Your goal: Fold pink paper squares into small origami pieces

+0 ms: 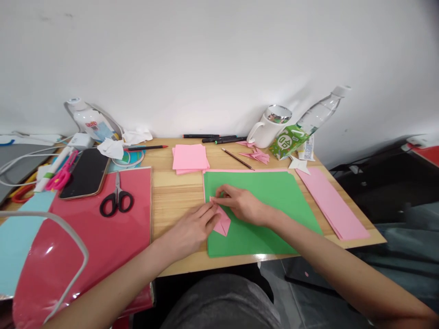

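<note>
A small folded piece of pink paper lies on the left edge of a green sheet on the wooden desk. My left hand presses on the pink piece from the left, fingers held together over its edge. My right hand rests on the piece's upper part, its fingertips pinching the fold near the top corner. Both hands touch the same folded paper.
A stack of pink squares lies behind the hands. Black scissors rest on a red sheet at left, beside a phone. Pink strips, a white mug, a water bottle, pens and folded pink pieces lie around.
</note>
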Tool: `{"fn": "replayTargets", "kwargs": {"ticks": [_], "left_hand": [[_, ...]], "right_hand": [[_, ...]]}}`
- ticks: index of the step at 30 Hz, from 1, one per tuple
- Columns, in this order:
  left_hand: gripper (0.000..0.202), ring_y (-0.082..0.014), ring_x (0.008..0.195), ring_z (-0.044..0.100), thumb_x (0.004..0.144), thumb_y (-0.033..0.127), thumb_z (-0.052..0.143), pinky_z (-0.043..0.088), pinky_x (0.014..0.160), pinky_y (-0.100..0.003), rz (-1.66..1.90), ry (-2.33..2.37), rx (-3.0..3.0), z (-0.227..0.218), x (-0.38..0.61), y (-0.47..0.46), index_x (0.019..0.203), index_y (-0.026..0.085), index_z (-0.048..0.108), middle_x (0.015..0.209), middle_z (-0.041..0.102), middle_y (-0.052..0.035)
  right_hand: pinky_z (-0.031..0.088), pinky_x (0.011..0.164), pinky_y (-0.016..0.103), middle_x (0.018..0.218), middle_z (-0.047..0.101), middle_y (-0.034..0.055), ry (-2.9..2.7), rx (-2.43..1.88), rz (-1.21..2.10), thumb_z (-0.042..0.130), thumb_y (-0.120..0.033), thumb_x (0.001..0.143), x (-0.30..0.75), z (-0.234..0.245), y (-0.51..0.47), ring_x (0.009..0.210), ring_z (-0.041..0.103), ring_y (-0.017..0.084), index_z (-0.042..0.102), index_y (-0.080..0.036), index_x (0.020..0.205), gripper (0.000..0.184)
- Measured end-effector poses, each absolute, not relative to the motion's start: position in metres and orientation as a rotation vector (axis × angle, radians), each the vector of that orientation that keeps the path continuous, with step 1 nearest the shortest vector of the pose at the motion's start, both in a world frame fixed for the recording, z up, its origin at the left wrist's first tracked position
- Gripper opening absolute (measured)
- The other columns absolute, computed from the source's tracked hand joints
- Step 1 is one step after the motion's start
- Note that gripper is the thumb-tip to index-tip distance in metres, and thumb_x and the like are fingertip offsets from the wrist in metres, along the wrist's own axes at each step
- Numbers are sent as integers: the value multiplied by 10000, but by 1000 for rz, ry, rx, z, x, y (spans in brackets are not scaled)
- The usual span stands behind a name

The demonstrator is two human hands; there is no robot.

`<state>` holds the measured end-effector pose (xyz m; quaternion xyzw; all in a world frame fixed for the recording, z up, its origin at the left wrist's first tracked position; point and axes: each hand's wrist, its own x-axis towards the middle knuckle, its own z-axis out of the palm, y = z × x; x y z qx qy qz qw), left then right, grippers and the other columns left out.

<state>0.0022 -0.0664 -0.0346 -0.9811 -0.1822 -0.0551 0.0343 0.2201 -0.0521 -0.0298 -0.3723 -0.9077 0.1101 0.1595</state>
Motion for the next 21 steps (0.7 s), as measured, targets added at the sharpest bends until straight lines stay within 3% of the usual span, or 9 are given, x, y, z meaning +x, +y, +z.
{"fn": "replayTargets", "kwargs": {"ticks": [3,7,15,21], "left_hand": [[447,-270,1277,436,846,47,431,416,1007,-377,-166,-574,-3018,-34,1,-66,1290,69,480,1331,519,-169],[455,-280,1248,461,838,49,446,418,998,-374,-175,-540,-3013,-32,3,-65,1292,53,474,1313,531,-170],[399,-282,1238,472,877,115,442,414,992,-384,-137,-553,-2981,-33,5,-67,1266,45,495,1301,534,-194],[393,-265,1246,466,880,111,433,408,995,-369,-125,-560,-2984,-34,4,-67,1265,60,494,1301,540,-176]], "right_hand": [[511,786,290,1056,620,103,-2409,-907,474,445,-80,885,232,-33,-69,934,595,158,612,-168,1103,288],[531,732,304,1013,634,118,-2396,-954,264,516,-185,894,234,-32,-92,886,600,176,602,-144,1066,196],[529,643,307,907,626,157,-2583,-1061,-157,384,-72,916,215,-32,-110,839,577,218,607,-45,984,235],[525,609,322,919,599,169,-2699,-1220,-207,391,-14,868,209,-30,-120,828,551,235,611,-84,822,235]]}}
